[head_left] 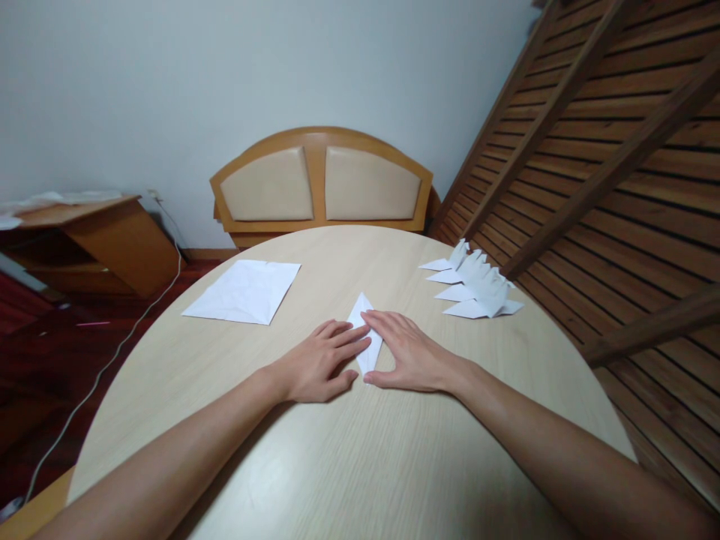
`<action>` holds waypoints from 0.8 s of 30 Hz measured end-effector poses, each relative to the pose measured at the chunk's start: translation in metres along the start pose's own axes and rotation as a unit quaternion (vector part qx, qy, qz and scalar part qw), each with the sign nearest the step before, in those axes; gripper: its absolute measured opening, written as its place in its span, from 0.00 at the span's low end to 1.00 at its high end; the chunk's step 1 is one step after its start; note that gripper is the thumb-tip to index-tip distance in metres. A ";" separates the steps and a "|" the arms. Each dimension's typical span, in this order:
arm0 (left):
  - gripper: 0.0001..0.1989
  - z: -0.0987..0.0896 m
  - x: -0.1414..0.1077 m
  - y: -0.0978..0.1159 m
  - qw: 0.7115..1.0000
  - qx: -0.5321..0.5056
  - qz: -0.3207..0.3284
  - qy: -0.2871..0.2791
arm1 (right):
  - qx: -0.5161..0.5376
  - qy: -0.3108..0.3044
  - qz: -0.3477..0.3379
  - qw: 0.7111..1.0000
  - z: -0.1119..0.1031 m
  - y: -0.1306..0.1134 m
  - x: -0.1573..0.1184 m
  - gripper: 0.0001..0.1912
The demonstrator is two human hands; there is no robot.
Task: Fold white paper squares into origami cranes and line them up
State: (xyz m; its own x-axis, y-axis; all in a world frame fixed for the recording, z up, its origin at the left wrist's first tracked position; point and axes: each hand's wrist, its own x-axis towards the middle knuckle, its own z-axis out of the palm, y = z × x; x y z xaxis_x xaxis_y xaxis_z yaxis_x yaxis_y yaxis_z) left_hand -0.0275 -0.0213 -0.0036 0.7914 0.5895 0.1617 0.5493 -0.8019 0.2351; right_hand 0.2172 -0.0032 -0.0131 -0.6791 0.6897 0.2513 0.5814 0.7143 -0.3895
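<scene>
Touching the folded paper (371, 354), left hand (322, 361) and right hand (415, 354) spread fingers.

One folded diamond (369, 358) is counted near the middle of the table (360, 465). By its far right edge, at least four paper figures (488, 291) are seen, overlapped; toward the far left, white paper (244, 291) is laid, its sheets uncountable.

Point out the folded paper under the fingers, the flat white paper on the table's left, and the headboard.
Folded paper (370, 358): head view, lower half.
Flat white paper (241, 292): head view, middle.
Headboard (374, 184): head view, right-hand padded panel.
</scene>
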 end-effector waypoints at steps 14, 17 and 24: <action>0.30 -0.001 0.000 0.002 1.000 0.005 -0.010 -0.015 | 0.017 0.014 0.006 1.000 0.001 0.013 0.001 0.33; 0.31 -0.002 0.000 0.002 1.000 0.003 -0.014 -0.018 | 0.028 0.043 0.013 0.999 0.001 0.018 0.005 0.24; 0.30 -0.001 0.001 0.001 1.000 0.004 -0.001 -0.014 | 0.058 0.094 0.029 0.993 0.003 0.027 0.014 0.12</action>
State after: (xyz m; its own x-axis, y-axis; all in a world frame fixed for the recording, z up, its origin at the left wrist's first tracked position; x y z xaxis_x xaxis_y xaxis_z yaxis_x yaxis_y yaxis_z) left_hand -0.0266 -0.0216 -0.0025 0.7975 0.5884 0.1336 0.5532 -0.8014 0.2275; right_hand 0.2217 0.0253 -0.0229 -0.5446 0.7467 0.3818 0.5535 0.6620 -0.5053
